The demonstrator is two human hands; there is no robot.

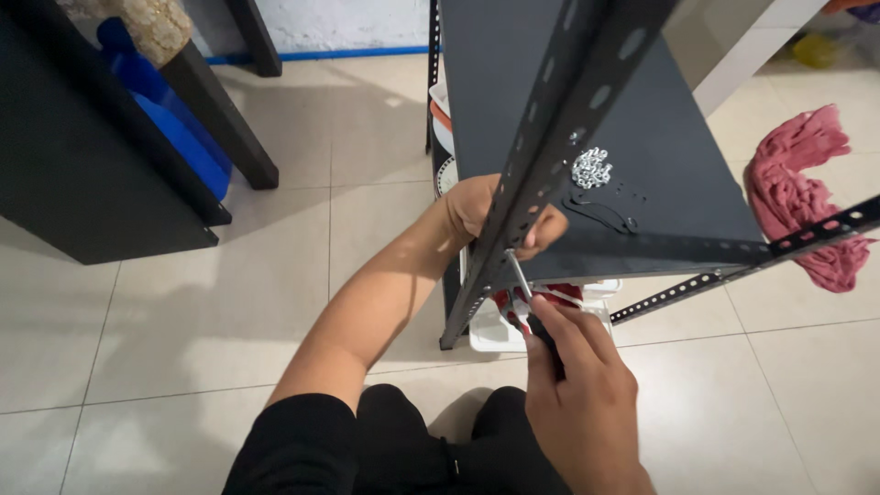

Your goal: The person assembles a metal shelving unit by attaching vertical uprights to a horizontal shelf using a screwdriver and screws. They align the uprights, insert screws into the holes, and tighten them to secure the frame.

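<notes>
Closest to the camera, the right hand (582, 394) rises from the bottom edge, its fingers (550, 321) closed round the dark handle of a screwdriver (527, 298). That tool's thin metal shaft runs up and slightly left from the fist, and its tip meets the slotted upright (536, 174), a black perforated angle post that crosses the view on a slant from lower left to upper right. So the long axis of the screwdriver lies almost square to the post, with the tip just below the point where the post meets the corner of the shelf panel (660, 137). On the far side of the post from the right hand, the left hand (486, 206) comes in along a bare forearm, its fingers wrapped about the post and the shelf corner, touching both; whether they also pinch a nut behind the metal I cannot tell. Both hands thus sit at the same joint, the right below the post and the left behind it. Beyond the post, on the dark shelf panel, lies a small heap of silvery fasteners (591, 168). Right of the post, a second perforated rail (733, 270) runs off toward a pink cloth (807, 192) on the tiled floor (183, 302).
</notes>
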